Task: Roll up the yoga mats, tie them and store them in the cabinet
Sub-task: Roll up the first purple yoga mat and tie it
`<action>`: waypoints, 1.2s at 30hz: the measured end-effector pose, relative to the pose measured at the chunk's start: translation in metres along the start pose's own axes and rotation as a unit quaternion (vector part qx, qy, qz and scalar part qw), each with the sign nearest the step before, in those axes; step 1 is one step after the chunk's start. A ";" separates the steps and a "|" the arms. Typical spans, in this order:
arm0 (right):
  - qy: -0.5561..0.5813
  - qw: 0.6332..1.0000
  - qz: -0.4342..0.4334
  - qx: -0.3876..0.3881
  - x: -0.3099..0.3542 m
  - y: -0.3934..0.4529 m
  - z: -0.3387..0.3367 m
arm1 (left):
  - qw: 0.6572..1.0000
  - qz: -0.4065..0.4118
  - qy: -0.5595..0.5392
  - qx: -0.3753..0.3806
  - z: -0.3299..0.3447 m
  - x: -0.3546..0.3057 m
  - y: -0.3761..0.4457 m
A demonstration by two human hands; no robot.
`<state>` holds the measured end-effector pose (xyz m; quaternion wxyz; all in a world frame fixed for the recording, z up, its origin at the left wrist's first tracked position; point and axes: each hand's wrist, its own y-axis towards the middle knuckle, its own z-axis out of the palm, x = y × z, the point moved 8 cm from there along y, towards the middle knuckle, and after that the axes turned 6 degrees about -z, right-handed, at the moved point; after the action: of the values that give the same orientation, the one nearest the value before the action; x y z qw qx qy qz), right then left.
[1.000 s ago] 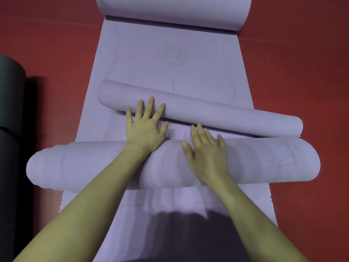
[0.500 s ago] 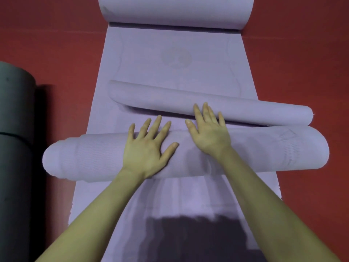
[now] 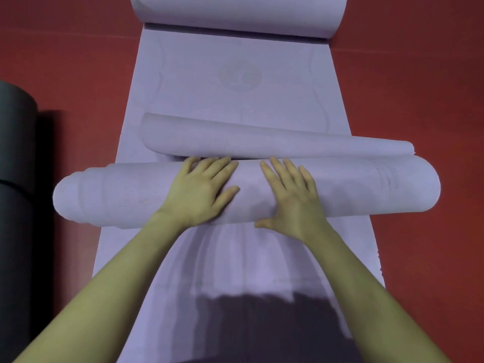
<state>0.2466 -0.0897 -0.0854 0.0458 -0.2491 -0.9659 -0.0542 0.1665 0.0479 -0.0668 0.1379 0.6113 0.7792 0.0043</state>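
Pressing flat, fingers spread, left hand [image 3: 199, 193] & right hand [image 3: 291, 197] lie on thick rolled lilac foam yoga mat [image 3: 366, 184], prob. keeping the coil tight w/ even push.

Head view, looking down — close above mat [image 3: 235, 82], floor [image 3: 65, 61]

Lilac yoga mat [image 3: 366, 184], partly rolled

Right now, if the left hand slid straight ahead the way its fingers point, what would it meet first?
Probably the thin curled lilac mat edge lying just beyond the left hand, past the thick lilac mat roll; the depth between them is unclear.
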 end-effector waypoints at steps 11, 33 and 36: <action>-0.029 0.997 -0.017 0.064 -0.002 0.016 -0.003 | 0.996 -0.021 0.043 0.072 0.012 0.006 0.000; 0.020 0.989 -0.026 0.144 0.062 -0.128 -0.012 | 0.996 0.004 -0.007 0.090 -0.002 -0.056 -0.143; 0.055 0.988 -0.025 0.142 0.057 -0.122 -0.018 | 0.996 0.028 -0.005 0.083 -0.002 -0.059 -0.147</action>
<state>0.1384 -0.1714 -0.0711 0.1326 -0.2125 -0.9657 0.0691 0.0389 -0.0455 -0.0787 0.0904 0.6426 0.7585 -0.0591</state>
